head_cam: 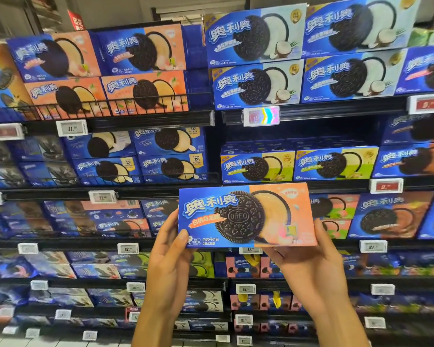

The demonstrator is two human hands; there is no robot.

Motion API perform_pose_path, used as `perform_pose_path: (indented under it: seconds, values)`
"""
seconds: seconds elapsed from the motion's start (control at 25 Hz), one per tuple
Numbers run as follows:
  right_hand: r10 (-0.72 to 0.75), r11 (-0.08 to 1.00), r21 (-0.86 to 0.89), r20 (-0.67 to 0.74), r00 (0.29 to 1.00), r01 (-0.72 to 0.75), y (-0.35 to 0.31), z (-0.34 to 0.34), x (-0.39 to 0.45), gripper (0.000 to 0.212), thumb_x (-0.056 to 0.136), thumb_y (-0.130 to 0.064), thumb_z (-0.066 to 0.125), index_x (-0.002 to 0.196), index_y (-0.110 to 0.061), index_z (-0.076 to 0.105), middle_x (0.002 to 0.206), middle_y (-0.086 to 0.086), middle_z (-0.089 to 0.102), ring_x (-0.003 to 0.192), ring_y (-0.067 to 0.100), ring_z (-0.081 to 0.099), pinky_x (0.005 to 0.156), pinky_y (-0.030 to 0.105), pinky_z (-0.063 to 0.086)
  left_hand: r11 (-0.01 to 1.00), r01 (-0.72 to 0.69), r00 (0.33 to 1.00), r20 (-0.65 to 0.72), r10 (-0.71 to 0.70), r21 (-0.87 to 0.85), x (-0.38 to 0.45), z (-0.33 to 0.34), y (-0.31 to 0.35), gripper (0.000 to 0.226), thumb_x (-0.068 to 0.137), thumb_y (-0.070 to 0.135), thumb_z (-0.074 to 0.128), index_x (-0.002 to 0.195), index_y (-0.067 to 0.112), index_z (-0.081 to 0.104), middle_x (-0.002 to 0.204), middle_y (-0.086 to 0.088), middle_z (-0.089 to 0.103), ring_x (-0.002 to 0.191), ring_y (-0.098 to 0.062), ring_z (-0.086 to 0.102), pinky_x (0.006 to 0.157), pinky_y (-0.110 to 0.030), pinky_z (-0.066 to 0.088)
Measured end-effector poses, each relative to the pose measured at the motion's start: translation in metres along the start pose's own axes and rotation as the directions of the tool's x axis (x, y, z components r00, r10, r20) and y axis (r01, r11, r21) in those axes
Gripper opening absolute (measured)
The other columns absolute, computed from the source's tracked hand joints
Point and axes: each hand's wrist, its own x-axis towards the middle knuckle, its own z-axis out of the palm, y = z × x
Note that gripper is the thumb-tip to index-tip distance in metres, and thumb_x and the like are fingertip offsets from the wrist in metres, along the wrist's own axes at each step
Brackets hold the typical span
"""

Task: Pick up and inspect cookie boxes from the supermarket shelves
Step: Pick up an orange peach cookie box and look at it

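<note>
Left hand (pixel 169 261) and right hand (pixel 311 264) clamped Oreo box (pixel 246 216) upright at 6 o'clock, before shelves (pixel 150 118).

1. Cookie box (pixel 247 215): flat rectangular carton, left half blue, right half peach-orange, large dark sandwich cookie stamped OREO in the middle with a cream-coloured disc behind it, white Chinese lettering upper left.
2. Pose: front face toward the camera, long side roughly level, slightly tilted down to the right, held in the air in front of the shelves.
3. Support: left hand (pixel 169 259) at the lower-left corner, thumb on the front face; right hand (pixel 311 266) under the lower-right edge, fingers behind.
4. Closed, undamaged as far as visible.
</note>
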Motion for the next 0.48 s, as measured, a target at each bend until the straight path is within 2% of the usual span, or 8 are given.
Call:
perform_pose_path:
  seconds: [0.04, 0.12, 0.16, 0.24, 0.36, 0.48]
  values:
    - [-0.003, 1.000, -0.025, -0.007, 1.000, 0.003, 0.002, 0.000, 0.000, 0.051, 0.074, -0.045, 0.081, 0.118, -0.019, 0.075, 0.131, 0.012, 0.067, 0.114, 0.031, 0.067, 0.103, 0.054, 0.047, 0.999, 0.009, 1.000, -0.012, -0.008, 0.044, 0.000, 0.002, 0.000, 0.044, 0.085, 0.022, 0.065, 0.129, 0.026, 0.061, 0.127, 0.003, 0.067, 0.107, -0.010, 0.066, 0.081, -0.026, 0.056]
    - [-0.030, 0.996, -0.082, -0.083, 0.996, 0.023, 0.005, 0.005, -0.001, 0.039, 0.082, -0.043, 0.068, 0.112, -0.019, 0.077, 0.126, 0.013, 0.070, 0.115, 0.033, 0.065, 0.104, 0.058, 0.046, 0.980, 0.034, 0.998, -0.065, -0.022, 0.196, 0.002, 0.004, -0.001, 0.044, 0.087, 0.024, 0.060, 0.130, 0.031, 0.057, 0.128, 0.014, 0.065, 0.110, 0.000, 0.063, 0.092, -0.029, 0.051]
    - [-0.065, 0.992, -0.113, -0.122, 0.990, 0.051, 0.007, 0.009, -0.003, 0.036, 0.082, -0.041, 0.065, 0.109, -0.019, 0.076, 0.122, 0.011, 0.071, 0.114, 0.033, 0.064, 0.103, 0.056, 0.048, 0.960, 0.043, 0.996, -0.093, -0.018, 0.277, 0.002, 0.005, 0.001, 0.043, 0.088, 0.024, 0.060, 0.129, 0.037, 0.055, 0.131, 0.021, 0.061, 0.114, 0.007, 0.058, 0.097, -0.028, 0.046]
    - [-0.192, 0.951, -0.269, -0.134, 0.972, 0.151, 0.010, 0.021, -0.007, 0.034, 0.077, -0.041, 0.070, 0.106, -0.023, 0.073, 0.113, 0.007, 0.074, 0.107, 0.028, 0.064, 0.095, 0.048, 0.052, 0.931, 0.057, 0.995, -0.094, -0.025, 0.359, 0.000, 0.010, 0.005, 0.042, 0.087, 0.029, 0.064, 0.125, 0.045, 0.055, 0.131, 0.028, 0.056, 0.118, 0.013, 0.051, 0.098, -0.023, 0.040]
    - [-0.354, 0.796, -0.547, -0.074, 0.932, 0.258, 0.021, 0.038, -0.015, 0.041, 0.077, -0.047, 0.072, 0.115, -0.033, 0.070, 0.110, -0.003, 0.075, 0.104, 0.017, 0.070, 0.087, 0.035, 0.055, 0.942, 0.087, 0.995, 0.013, -0.096, 0.325, -0.008, 0.027, 0.003, 0.047, 0.080, 0.037, 0.073, 0.125, 0.035, 0.060, 0.124, 0.024, 0.065, 0.119, 0.007, 0.056, 0.104, -0.029, 0.039]
    - [-0.414, 0.646, -0.691, 0.039, 0.910, 0.324, 0.035, 0.046, -0.020, 0.043, 0.081, -0.044, 0.073, 0.123, -0.039, 0.066, 0.114, -0.014, 0.072, 0.106, 0.008, 0.069, 0.081, 0.023, 0.057, 0.960, 0.128, 0.971, 0.164, -0.172, 0.249, -0.017, 0.050, -0.003, 0.041, 0.084, 0.050, 0.059, 0.122, 0.035, 0.067, 0.127, 0.017, 0.066, 0.121, 0.001, 0.058, 0.102, -0.031, 0.043]
